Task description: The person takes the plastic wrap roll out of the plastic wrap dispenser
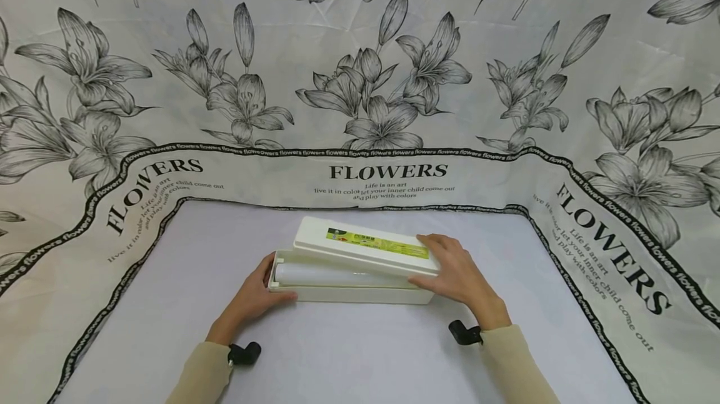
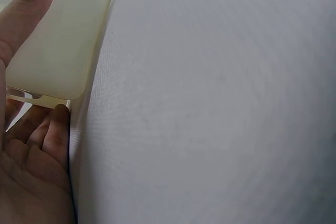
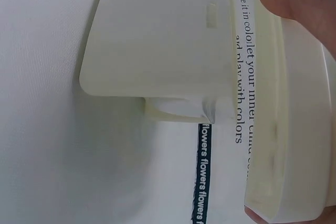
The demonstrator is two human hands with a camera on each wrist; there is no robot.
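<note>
White lid (image 1: 360, 255) sits askew over a long white box (image 1: 360, 295)

From where I stand, the box is on the white-covered table (image 1: 360, 354), nearer the far edge than the close one and about midway between the left and right edges. Its long side runs roughly along the far edge. A smooth white roll (image 1: 332, 275) lies lengthwise inside, its left part in plain sight and the rest tucked under the lid.

The person's left hand (image 1: 264, 288) grips the left end of the box, curled round it, the thumb along the near wall and the fingers behind the end. The right hand (image 1: 458, 269) has the lid by its right end, bent about it with the thumb on the near rim and the fingers over the far side.

The lid is tilted, its left end swung toward the table's far edge. At the right end it stands apart from the box; from the right wrist, printed lettering shows through the gap. Whether the lid touches the box farther left, I cannot tell. A yellow-green label (image 1: 377, 243) runs along its top.

Both arms wear beige sleeves (image 1: 202, 369), with black fittings (image 1: 245, 353) at the wrists. Beyond the far edge hangs a cloth (image 1: 388, 169) printed with line-drawn lilies and "FLOWERS".
</note>
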